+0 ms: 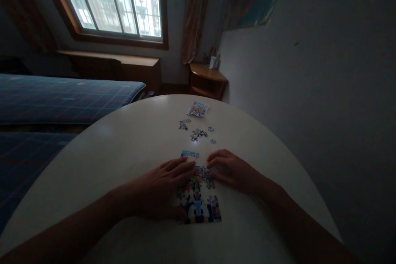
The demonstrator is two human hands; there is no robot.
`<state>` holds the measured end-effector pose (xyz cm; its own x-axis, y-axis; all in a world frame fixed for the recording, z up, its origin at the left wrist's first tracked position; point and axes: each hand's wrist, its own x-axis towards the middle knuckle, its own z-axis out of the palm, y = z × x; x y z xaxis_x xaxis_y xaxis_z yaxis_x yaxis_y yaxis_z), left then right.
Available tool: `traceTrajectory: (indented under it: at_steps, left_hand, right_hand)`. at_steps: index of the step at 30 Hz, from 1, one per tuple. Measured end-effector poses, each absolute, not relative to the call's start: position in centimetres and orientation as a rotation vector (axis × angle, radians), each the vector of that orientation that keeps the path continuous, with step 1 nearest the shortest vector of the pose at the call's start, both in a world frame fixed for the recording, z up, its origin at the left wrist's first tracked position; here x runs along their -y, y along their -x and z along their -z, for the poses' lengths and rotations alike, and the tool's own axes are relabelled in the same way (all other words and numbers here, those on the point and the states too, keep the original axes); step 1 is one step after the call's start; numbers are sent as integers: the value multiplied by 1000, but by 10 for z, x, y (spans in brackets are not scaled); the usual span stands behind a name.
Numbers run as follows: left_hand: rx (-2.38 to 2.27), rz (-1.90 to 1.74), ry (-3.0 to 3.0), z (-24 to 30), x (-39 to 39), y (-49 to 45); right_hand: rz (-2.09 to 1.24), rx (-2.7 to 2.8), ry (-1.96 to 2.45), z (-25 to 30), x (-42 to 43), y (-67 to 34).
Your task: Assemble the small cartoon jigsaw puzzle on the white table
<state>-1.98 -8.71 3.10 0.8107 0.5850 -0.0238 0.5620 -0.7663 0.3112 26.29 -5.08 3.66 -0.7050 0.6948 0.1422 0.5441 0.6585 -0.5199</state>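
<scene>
A partly joined jigsaw puzzle lies flat on the white round table, with gaps between its sections. My left hand rests over its left side, fingers stretched out and touching the pieces, hiding part of the picture. At the puzzle's upper right edge is my right hand, its fingers bent and their tips down at the pieces. Whether a piece is between those fingertips is too dark and small to see. A short joined strip lies just beyond my left fingertips.
Loose jigsaw pieces lie in small groups farther out. Behind them is a small printed picture sheet. A bed with a plaid cover stands to the left, a white wall to the right. A wooden corner shelf stands beyond the table.
</scene>
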Motion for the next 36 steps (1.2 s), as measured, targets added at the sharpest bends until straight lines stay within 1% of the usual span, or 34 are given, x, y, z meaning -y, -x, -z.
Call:
traceTrajectory:
  at_steps: [5, 13, 18, 24, 36]
  left_hand:
    - [-849, -123, -2707, -33, 90, 18]
    - [-927, 8, -2640, -39, 98, 15]
    - [-951, 6, -2626, -37, 102, 14]
    - [-937, 7, -2632, -36, 104, 15]
    - [-933, -7, -2650, -33, 103, 16]
  right_hand:
    - [-603, 2486, 1106, -36, 55, -255]
    - [-584, 2300, 1465, -34, 68, -239]
    - [-517, 2227, 1632, -31, 73, -231]
    - [-531, 2198, 1725, -32, 74, -227]
    - [-594, 2212, 1772, -41, 73, -226]
